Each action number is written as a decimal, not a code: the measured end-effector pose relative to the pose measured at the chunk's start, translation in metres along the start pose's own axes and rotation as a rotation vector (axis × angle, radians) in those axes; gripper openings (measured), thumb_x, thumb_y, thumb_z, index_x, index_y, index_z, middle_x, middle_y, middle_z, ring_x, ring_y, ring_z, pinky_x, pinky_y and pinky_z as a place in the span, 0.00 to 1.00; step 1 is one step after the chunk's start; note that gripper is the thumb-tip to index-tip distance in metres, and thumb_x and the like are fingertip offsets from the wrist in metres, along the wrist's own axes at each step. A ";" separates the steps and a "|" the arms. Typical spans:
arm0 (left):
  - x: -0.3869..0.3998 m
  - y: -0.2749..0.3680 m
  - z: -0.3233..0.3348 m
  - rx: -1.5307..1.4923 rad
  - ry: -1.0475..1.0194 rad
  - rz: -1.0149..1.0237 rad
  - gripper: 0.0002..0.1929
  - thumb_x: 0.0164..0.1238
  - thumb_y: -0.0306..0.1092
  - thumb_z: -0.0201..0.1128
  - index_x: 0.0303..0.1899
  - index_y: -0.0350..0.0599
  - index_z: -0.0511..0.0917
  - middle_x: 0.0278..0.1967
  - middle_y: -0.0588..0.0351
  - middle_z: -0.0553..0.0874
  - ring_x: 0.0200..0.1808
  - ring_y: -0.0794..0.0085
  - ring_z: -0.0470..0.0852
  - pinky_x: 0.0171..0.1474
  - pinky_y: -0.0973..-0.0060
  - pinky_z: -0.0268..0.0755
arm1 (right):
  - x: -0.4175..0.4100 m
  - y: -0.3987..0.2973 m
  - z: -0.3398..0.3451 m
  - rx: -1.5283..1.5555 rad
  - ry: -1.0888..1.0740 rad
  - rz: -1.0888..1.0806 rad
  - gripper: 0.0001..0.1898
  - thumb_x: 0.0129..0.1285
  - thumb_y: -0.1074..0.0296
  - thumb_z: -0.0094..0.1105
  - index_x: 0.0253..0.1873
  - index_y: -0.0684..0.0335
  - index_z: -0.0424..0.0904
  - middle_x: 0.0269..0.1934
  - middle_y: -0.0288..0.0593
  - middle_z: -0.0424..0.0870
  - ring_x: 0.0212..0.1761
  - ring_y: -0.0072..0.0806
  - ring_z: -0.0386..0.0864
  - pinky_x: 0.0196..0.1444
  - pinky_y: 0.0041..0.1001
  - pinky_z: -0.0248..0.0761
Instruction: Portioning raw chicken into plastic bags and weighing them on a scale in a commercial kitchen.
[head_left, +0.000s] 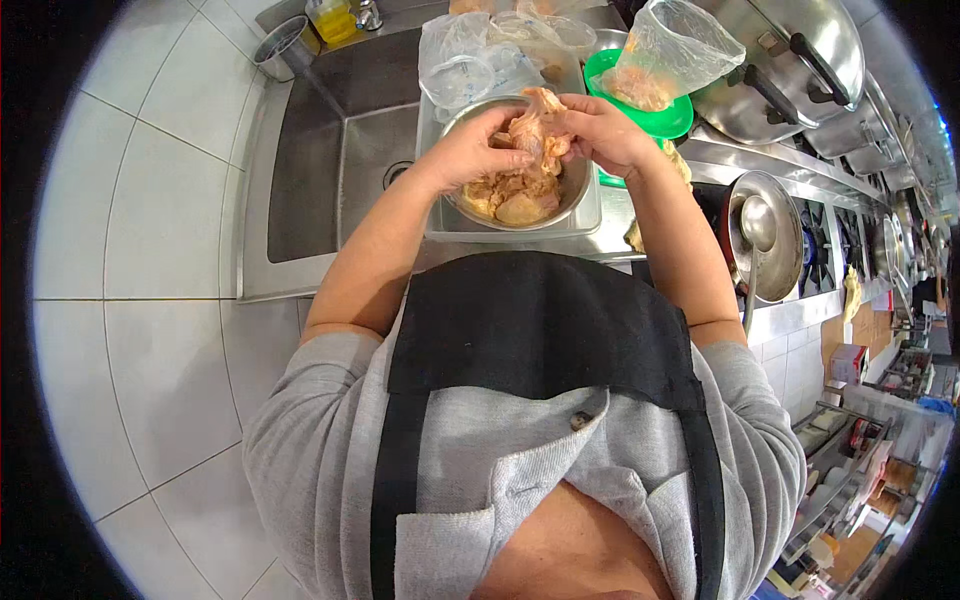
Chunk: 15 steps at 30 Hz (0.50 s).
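Note:
Between my two hands, above a round metal bowl (579, 196), is a piece of raw, seasoned chicken (534, 131). My left hand (480, 150) holds it from the left, thumb across its lower side. From the right, my right hand (600, 133) grips its edge with the fingertips. More coated chicken pieces (525, 204) lie in the bowl below. The bowl stands in a translucent plastic tub (592, 221). Clear plastic bags (461, 64) lie at the tub's far end. The undersides of the fingers are partly hidden.
Left of the tub is a steel sink (300, 187). A green plate (667, 116) bears a plastic bag (675, 45) with pinkish contents. Further right, a wok (784, 262) with a ladle (757, 225) sits by gas burners (816, 240). Large steel pots (810, 45) stand behind.

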<state>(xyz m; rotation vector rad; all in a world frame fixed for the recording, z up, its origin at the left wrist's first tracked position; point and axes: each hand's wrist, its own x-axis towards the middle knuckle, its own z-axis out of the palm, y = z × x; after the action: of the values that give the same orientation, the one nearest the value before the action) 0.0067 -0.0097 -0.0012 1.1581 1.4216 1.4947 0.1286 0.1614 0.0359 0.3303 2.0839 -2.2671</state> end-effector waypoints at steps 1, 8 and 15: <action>0.000 0.001 -0.001 0.001 0.000 0.001 0.26 0.56 0.34 0.67 0.56 0.36 0.69 0.42 0.54 0.81 0.46 0.73 0.78 0.51 0.74 0.70 | -0.001 0.001 0.000 0.154 -0.026 0.002 0.16 0.59 0.68 0.56 0.51 0.67 0.74 0.37 0.36 0.79 0.35 0.17 0.75 0.34 0.19 0.70; -0.005 0.007 -0.013 0.139 -0.119 -0.212 0.12 0.67 0.38 0.56 0.45 0.40 0.76 0.36 0.63 0.79 0.38 0.83 0.73 0.41 0.82 0.68 | -0.010 -0.003 0.007 0.289 0.098 -0.017 0.19 0.60 0.72 0.51 0.57 0.68 0.67 0.43 0.39 0.78 0.42 0.20 0.77 0.43 0.21 0.73; -0.019 0.013 -0.028 0.144 -0.115 -0.271 0.14 0.68 0.39 0.54 0.48 0.42 0.75 0.36 0.65 0.78 0.36 0.84 0.72 0.42 0.82 0.67 | -0.012 0.007 -0.002 0.301 0.088 0.016 0.18 0.60 0.72 0.52 0.55 0.67 0.68 0.44 0.39 0.78 0.42 0.21 0.78 0.43 0.20 0.73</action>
<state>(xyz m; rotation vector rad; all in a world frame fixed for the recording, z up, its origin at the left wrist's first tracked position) -0.0130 -0.0372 0.0108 1.0690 1.5571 1.1371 0.1413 0.1612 0.0310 0.4641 1.7627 -2.6011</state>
